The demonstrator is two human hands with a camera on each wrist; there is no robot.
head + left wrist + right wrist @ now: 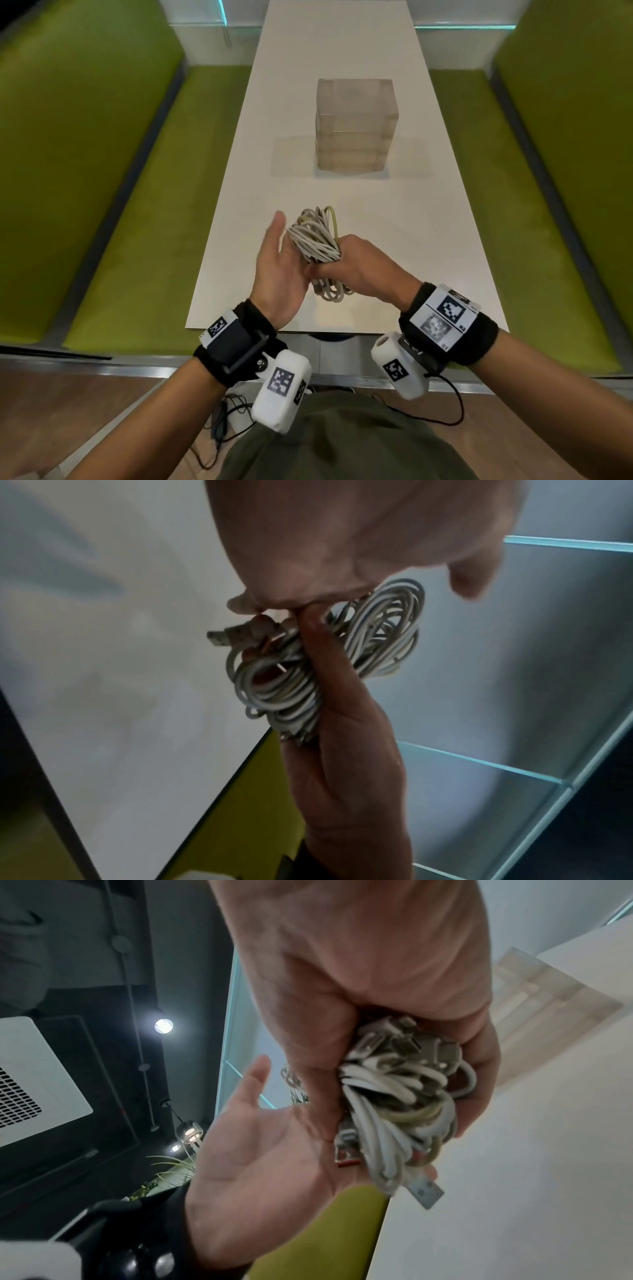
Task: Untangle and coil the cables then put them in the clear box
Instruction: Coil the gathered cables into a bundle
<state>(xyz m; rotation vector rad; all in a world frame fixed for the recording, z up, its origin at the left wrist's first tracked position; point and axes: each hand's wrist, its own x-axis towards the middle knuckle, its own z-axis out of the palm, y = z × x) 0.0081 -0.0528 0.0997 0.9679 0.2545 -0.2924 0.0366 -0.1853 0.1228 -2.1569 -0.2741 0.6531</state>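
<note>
The right hand (pixel 356 270) squeezes the bunch of cables (pixel 317 236) tight so the loops stay together. The left hand (pixel 277 274) is flat and loose beside it, touching the bunch, maybe to steady it. The clear box (pixel 354 125) waits farther along the table (pixel 428 240).

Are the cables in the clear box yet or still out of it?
Out. The cables are bunched in the right hand above the table, short of the clear box; the left hand lies open beside them.
</note>
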